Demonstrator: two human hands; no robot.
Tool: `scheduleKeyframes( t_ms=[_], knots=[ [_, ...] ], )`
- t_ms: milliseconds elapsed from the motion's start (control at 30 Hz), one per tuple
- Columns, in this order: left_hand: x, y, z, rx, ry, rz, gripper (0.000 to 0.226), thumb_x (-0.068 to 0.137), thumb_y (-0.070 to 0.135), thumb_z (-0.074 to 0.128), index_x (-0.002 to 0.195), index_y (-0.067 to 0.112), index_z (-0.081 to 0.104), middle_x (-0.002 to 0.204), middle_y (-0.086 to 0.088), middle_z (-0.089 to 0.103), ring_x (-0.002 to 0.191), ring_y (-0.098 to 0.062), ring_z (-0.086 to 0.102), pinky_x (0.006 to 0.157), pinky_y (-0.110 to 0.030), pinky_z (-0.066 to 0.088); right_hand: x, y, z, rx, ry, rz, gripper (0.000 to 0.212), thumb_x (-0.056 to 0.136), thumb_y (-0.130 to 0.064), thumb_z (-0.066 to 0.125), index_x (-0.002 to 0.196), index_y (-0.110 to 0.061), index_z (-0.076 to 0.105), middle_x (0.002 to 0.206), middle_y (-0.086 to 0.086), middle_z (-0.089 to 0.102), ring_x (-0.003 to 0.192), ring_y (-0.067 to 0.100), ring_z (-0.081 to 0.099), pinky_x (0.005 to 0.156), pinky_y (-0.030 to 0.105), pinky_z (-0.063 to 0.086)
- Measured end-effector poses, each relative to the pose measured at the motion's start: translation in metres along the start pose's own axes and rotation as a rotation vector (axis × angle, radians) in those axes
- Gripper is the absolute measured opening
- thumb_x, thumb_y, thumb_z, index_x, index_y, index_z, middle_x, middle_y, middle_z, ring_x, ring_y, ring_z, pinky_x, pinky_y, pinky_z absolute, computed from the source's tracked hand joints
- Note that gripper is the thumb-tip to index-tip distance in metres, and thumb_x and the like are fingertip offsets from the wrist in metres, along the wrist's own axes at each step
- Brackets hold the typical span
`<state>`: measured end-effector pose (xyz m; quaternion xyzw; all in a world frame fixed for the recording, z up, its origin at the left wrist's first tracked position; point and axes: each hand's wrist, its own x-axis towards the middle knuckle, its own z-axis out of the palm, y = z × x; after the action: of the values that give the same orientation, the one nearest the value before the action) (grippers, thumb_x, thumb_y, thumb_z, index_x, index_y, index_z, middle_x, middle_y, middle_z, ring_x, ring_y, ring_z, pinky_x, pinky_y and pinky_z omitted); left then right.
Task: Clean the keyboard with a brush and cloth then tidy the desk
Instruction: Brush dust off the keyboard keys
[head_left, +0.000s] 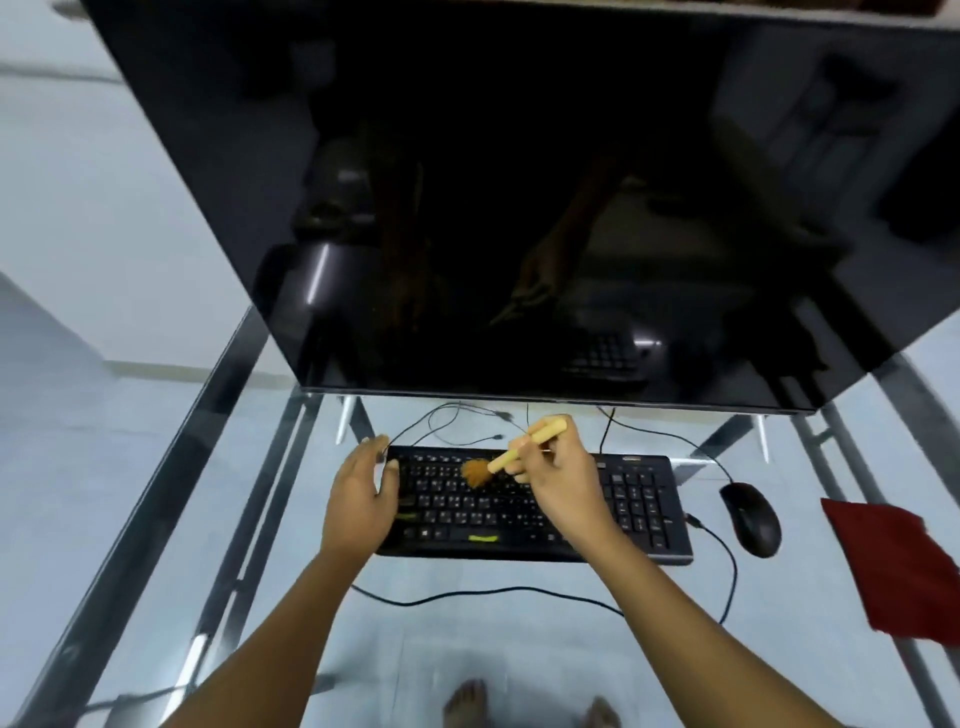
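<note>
Head-high, close, downward over desk
</note>
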<state>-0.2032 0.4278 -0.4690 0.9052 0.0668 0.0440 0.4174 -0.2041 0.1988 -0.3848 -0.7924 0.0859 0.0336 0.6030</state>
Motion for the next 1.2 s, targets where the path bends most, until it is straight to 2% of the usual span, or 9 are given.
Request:
scheduleKeyframes(
  t_ms=[167, 300, 433, 567, 700, 867, 933, 1067, 1200],
  knots=[
    [-0.006, -0.016, 0.007, -0.203, -0.069, -0.109, 0.041, 0.101, 0.038, 0.038, 0.140, 0.028, 0.046, 0.140, 0.004, 0.051, 0.131, -0.014, 0.043, 0.110, -0.036, 0.035, -0.001, 0.013, 0.033, -0.011, -0.332, 0.222, 0.007, 0.094, -0.005, 0.057, 0.091, -0.010, 0.062, 0.087, 0.010, 0.071, 0.077, 0.019, 0.069, 0.073, 0.028, 0.057],
    [-0.011, -0.031, 0.003, -0.128, -0.116, -0.044, 0.043, 0.101, 0.043, 0.030, 0.143, 0.039, 0.036, 0.133, 0.010, 0.052, 0.123, -0.009, 0.048, 0.104, -0.034, 0.041, -0.004, 0.014, 0.031, -0.151, 0.041, -0.013, 0.018, 0.090, -0.003, 0.058, 0.085, -0.019, 0.062, 0.076, -0.004, 0.071, 0.071, 0.014, 0.067, 0.066, 0.022, 0.054],
    [-0.012, -0.044, 0.002, -0.115, -0.110, 0.020, 0.050, 0.096, 0.056, 0.029, 0.143, 0.043, 0.033, 0.134, 0.009, 0.053, 0.127, -0.014, 0.047, 0.101, -0.041, 0.045, -0.018, 0.018, 0.044, -0.134, -0.350, 0.135, 0.005, 0.092, -0.005, 0.059, 0.093, -0.007, 0.063, 0.080, 0.004, 0.072, 0.079, 0.017, 0.071, 0.073, 0.029, 0.059],
    [-0.013, -0.046, 0.002, -0.170, -0.114, 0.017, 0.052, 0.092, 0.059, 0.033, 0.142, 0.044, 0.035, 0.141, 0.012, 0.048, 0.135, -0.016, 0.039, 0.106, -0.043, 0.041, -0.001, 0.028, 0.039, -0.067, 0.081, 0.074, 0.005, 0.094, -0.008, 0.056, 0.092, -0.008, 0.060, 0.079, 0.005, 0.071, 0.070, 0.013, 0.069, 0.065, 0.028, 0.057],
    [-0.014, -0.046, 0.004, -0.159, -0.090, 0.030, 0.051, 0.094, 0.055, 0.031, 0.143, 0.041, 0.036, 0.143, 0.013, 0.046, 0.136, -0.016, 0.038, 0.106, -0.043, 0.040, -0.007, 0.030, 0.050, -0.092, -0.205, 0.174, 0.009, 0.096, -0.009, 0.053, 0.094, -0.004, 0.061, 0.082, 0.007, 0.072, 0.067, 0.017, 0.069, 0.057, 0.024, 0.053],
    [-0.013, -0.047, 0.008, -0.168, -0.077, 0.016, 0.050, 0.095, 0.050, 0.028, 0.141, 0.037, 0.041, 0.136, 0.007, 0.052, 0.132, -0.019, 0.043, 0.106, -0.043, 0.041, 0.012, 0.029, 0.046, 0.014, 0.176, 0.127, 0.011, 0.097, -0.014, 0.052, 0.092, -0.006, 0.058, 0.079, 0.008, 0.069, 0.058, 0.010, 0.064, 0.054, 0.025, 0.052],
    [-0.014, -0.047, 0.007, -0.150, -0.072, 0.026, 0.049, 0.096, 0.047, 0.030, 0.140, 0.034, 0.044, 0.139, 0.009, 0.050, 0.135, -0.018, 0.039, 0.111, -0.037, 0.035, 0.014, 0.026, 0.048, -0.126, -0.074, 0.139, 0.010, 0.098, -0.015, 0.051, 0.092, -0.011, 0.057, 0.083, 0.004, 0.069, 0.058, 0.009, 0.063, 0.054, 0.025, 0.052],
    [-0.012, -0.046, 0.008, -0.128, -0.070, 0.022, 0.045, 0.097, 0.041, 0.033, 0.139, 0.032, 0.047, 0.141, 0.022, 0.041, 0.140, -0.011, 0.030, 0.110, -0.012, 0.017, 0.026, 0.017, 0.047, -0.183, 0.187, -0.012, 0.013, 0.097, -0.021, 0.054, 0.084, -0.021, 0.053, 0.073, -0.001, 0.068, 0.067, 0.020, 0.067, 0.062, 0.034, 0.053],
    [-0.012, -0.048, 0.008, -0.108, -0.074, 0.035, 0.051, 0.095, 0.049, 0.028, 0.140, 0.031, 0.046, 0.143, 0.020, 0.041, 0.140, -0.010, 0.030, 0.109, -0.007, 0.013, 0.039, 0.012, 0.060, -0.108, -0.068, 0.114, 0.010, 0.096, -0.023, 0.055, 0.092, -0.015, 0.058, 0.083, 0.004, 0.073, 0.078, 0.022, 0.070, 0.077, 0.040, 0.058]
  ],
)
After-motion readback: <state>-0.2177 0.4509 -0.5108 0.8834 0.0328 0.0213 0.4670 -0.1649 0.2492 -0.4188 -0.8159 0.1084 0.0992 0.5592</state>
